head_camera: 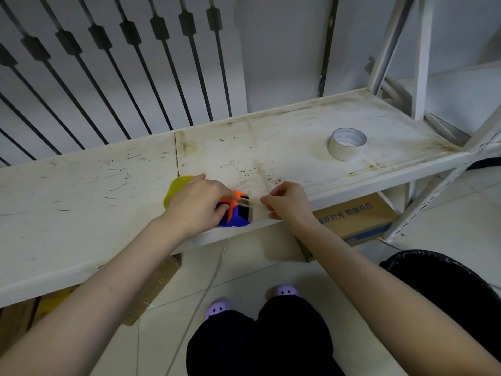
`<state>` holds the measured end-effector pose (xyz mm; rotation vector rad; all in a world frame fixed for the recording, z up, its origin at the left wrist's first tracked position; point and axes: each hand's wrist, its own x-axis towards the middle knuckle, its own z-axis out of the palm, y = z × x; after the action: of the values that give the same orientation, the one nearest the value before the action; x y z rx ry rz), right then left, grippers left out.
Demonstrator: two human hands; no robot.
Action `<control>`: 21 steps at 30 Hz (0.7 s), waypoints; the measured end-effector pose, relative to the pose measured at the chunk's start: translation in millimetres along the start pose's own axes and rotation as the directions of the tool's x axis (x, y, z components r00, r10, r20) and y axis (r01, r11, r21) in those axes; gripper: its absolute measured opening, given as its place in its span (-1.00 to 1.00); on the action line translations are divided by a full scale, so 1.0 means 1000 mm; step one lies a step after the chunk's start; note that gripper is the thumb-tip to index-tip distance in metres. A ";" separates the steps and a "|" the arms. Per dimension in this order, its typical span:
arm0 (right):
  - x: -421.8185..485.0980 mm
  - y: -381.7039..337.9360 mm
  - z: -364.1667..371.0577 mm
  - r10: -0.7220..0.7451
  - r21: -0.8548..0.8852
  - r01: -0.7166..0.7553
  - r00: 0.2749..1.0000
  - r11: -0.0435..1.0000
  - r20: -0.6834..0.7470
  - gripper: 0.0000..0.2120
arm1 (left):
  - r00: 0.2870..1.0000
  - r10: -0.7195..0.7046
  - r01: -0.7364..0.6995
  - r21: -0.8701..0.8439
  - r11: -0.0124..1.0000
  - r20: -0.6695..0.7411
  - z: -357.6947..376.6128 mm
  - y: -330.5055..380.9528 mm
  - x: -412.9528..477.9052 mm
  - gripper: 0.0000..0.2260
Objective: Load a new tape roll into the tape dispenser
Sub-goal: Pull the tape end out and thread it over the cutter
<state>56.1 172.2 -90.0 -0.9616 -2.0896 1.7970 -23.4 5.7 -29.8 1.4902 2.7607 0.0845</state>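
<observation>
A blue and orange tape dispenser [236, 213] lies on the white shelf [81, 185] near its front edge. My left hand [199, 203] presses on top of it and hides most of its body. A yellow tape roll [176, 189] sticks out behind that hand. My right hand [287, 202] pinches the clear tape end [256, 202] just right of the dispenser's mouth. A pale tape roll [347, 143] stands alone on the shelf at the far right.
Black railing bars rise behind the shelf. A cardboard box [357, 218] sits below the shelf at right. A black bin [455, 283] is at the lower right on the tiled floor. White shelf posts [423, 55] stand at the right.
</observation>
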 end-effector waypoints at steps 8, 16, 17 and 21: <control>-0.007 0.003 0.001 0.000 -0.043 0.001 1.000 0.999 0.027 -0.88 | 0.998 0.010 -0.013 -0.047 0.999 -0.068 0.001 -0.006 0.000 -0.68; -0.006 0.006 0.003 0.000 -0.003 0.000 1.000 1.000 0.008 -0.90 | 0.999 -0.001 0.002 0.029 1.000 -0.048 0.003 -0.007 0.003 -0.68; -0.005 0.006 0.003 0.002 0.003 -0.002 1.000 1.000 0.006 -0.90 | 0.999 -0.002 0.003 0.037 0.999 -0.047 0.003 -0.006 0.003 -0.69; -0.001 0.008 0.004 -0.004 0.012 0.004 1.000 1.000 -0.006 -0.89 | 0.999 0.033 -0.031 0.100 0.995 -0.021 0.006 -0.007 0.007 -0.70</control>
<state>57.6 168.6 -98.1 -0.9587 -2.0733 1.8000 -32.9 8.5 -35.7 1.5654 2.7984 -0.0371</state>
